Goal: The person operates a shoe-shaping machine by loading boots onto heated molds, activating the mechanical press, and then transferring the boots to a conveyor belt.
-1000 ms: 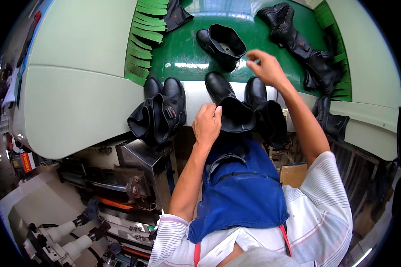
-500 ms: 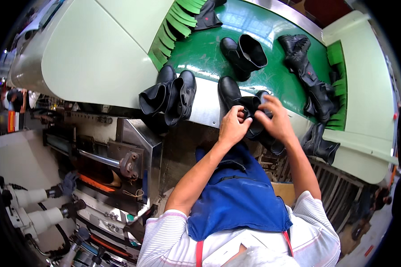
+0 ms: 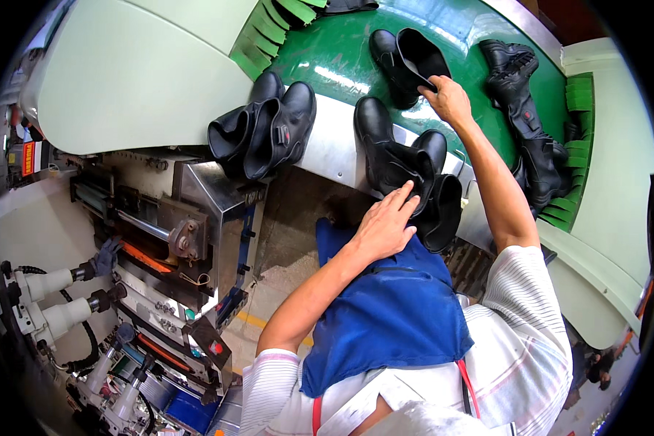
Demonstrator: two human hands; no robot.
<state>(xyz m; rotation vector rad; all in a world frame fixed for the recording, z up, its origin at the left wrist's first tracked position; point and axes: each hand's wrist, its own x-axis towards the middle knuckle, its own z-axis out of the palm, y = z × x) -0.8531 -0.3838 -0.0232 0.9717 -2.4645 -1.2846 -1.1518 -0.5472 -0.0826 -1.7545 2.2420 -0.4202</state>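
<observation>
My right hand (image 3: 447, 100) reaches out over the green belt and pinches the top rim of a black boot (image 3: 407, 64), which stands with its shaft leaning toward me. Closer in, a pair of black boots stands on the metal edge, one boot (image 3: 376, 142) on the left and another boot (image 3: 443, 207) on the right, shafts drooping toward my blue apron. My left hand (image 3: 386, 224) lies with fingers stretched against the left boot's shaft, not wrapped round it. Further left, another black pair of boots (image 3: 287, 131) stands with the openings facing me.
The green belt (image 3: 323, 71) runs between pale machine housings, with green strip curtains (image 3: 575, 156) on both sides. Several black boots (image 3: 519, 109) lie along its right side. A metal ledge (image 3: 332, 149) edges the belt. A machine with a steel rod (image 3: 142, 224) stands at my left.
My right hand has left the near pair and moved up and away to the boot on the belt. My left hand has loosened from a pinch to flat fingers. The view has shifted.
</observation>
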